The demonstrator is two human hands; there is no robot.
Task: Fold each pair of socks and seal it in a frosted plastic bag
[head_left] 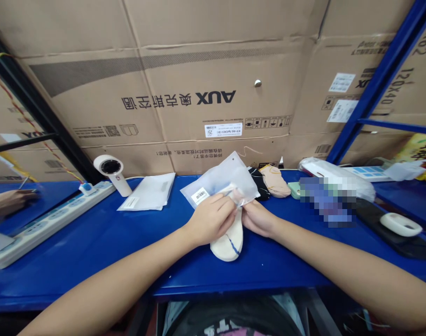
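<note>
A frosted plastic bag (221, 172) with a barcode label is held up in front of me, tilted. Below its lower edge hangs a cream sock (226, 247) with a thin dark blue line, its upper part reaching up to the bag. My left hand (213, 217) is closed around the sock, fingers bent against the bag's edge. On the other side, my right hand (256, 219) grips at the bag's lower right edge; its fingers are partly hidden behind the film. Just behind lie a black patterned sock (257, 181) and a beige one (275, 181).
More frosted bags (150, 192) lie left, beside a white handheld fan (115, 172) and a long power strip (55, 217). At right are a plastic-wrapped white item (338, 175) and a white mouse (401, 224) on a black pad. Another person's hand (13, 201) is far left. Cardboard stands behind.
</note>
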